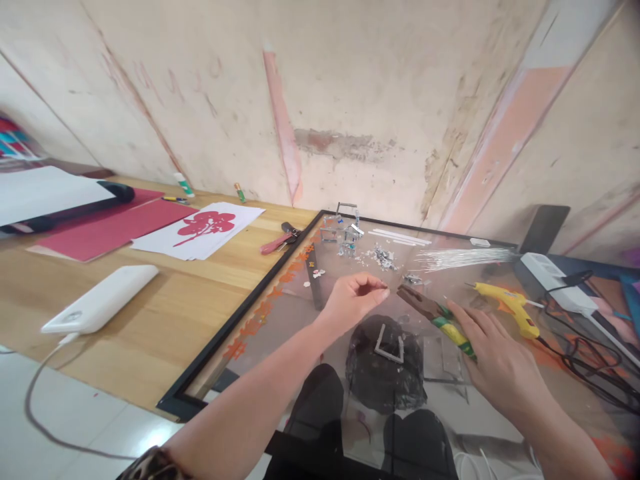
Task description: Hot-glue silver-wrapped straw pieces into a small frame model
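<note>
Over the glass tabletop (pixel 345 373), my left hand (pixel 355 300) has its thumb and forefinger pinched together. Whatever lies between those fingertips is too small to make out. My right hand (pixel 493 347) is closed round the yellow-and-green handles of a pair of pliers (pixel 425 308). The plier jaws point left, a short way from the left fingertips. Below the hands, a grey square-cornered frame piece (pixel 391 353) shows against a black plastic bag (pixel 360 373); I cannot tell whether the bag is on or under the glass. Silvery scraps (pixel 384 257) are scattered beyond my left hand.
Thin wires (pixel 465 257), white sticks (pixel 400 237) and small wire structures (pixel 349 240) lie toward the wall. At right are a yellow glue gun (pixel 515 310), a power strip (pixel 555 283) and tangled cords. A power bank (pixel 103 300) and a red flower cutout (pixel 207 225) sit left.
</note>
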The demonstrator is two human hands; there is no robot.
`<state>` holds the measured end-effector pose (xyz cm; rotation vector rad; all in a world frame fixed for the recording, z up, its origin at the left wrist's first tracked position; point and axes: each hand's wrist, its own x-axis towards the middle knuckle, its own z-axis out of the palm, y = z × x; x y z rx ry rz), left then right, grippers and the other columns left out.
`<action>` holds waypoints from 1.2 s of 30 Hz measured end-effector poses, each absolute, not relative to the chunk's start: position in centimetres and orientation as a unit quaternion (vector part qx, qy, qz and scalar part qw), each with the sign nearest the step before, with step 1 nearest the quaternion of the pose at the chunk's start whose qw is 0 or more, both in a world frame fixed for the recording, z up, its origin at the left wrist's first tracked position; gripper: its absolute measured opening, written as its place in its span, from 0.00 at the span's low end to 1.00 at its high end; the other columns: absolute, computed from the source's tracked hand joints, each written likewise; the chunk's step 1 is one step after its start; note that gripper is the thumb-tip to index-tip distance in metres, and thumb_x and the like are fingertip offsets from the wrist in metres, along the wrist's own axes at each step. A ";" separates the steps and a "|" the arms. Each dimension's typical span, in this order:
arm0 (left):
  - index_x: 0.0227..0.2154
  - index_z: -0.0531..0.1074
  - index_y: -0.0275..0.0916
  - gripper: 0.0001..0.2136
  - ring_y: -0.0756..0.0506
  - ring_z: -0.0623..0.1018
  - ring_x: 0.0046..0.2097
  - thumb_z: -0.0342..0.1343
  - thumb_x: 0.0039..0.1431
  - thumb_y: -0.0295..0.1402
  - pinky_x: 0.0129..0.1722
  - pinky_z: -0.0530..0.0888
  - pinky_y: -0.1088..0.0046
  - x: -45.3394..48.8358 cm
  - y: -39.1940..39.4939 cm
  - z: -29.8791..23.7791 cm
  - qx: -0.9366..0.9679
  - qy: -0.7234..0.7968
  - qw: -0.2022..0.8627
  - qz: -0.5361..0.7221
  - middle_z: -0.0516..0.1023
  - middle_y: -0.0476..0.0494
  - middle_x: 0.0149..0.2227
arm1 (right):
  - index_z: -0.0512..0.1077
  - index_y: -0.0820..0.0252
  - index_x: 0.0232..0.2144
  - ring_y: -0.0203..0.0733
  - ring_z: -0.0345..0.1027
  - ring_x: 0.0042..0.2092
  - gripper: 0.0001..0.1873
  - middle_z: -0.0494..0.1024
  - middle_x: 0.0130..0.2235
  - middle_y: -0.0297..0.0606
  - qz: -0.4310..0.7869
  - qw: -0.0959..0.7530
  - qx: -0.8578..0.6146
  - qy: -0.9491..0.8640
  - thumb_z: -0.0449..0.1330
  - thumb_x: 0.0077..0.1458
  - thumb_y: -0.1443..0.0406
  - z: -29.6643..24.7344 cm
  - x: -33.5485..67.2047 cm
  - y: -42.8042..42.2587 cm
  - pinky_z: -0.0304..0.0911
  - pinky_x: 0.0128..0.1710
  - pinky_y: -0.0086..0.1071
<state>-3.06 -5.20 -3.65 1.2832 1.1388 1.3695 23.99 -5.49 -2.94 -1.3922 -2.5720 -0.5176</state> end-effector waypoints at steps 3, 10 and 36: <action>0.30 0.74 0.34 0.10 0.53 0.67 0.28 0.61 0.49 0.37 0.29 0.63 0.77 -3.2 -5.2 -3.5 0.537 0.458 0.455 0.544 0.72 0.48 0.27 | 0.55 0.55 0.60 0.45 0.65 0.51 0.36 0.71 0.51 0.39 -0.181 0.089 -0.456 -0.867 0.52 0.48 0.72 -3.0 24.1 -5.5 0.70 0.32 0.30; 0.29 0.74 0.34 0.10 0.54 0.68 0.29 0.64 0.46 0.36 0.30 0.63 0.78 -2.9 -5.3 -3.2 0.486 0.426 0.525 0.554 0.74 0.49 0.27 | 0.58 0.54 0.58 0.44 0.67 0.49 0.30 0.72 0.50 0.39 -0.175 0.103 -0.447 -0.871 0.51 0.51 0.69 -3.5 24.4 -5.5 0.68 0.29 0.29; 0.28 0.74 0.34 0.11 0.53 0.74 0.29 0.67 0.42 0.33 0.30 0.67 0.79 -2.2 -4.7 -4.5 0.279 0.332 0.636 0.639 0.76 0.47 0.27 | 0.55 0.56 0.58 0.47 0.68 0.49 0.28 0.71 0.51 0.44 -0.056 0.130 -0.465 -0.874 0.48 0.54 0.69 -4.0 21.8 -6.4 0.67 0.44 0.39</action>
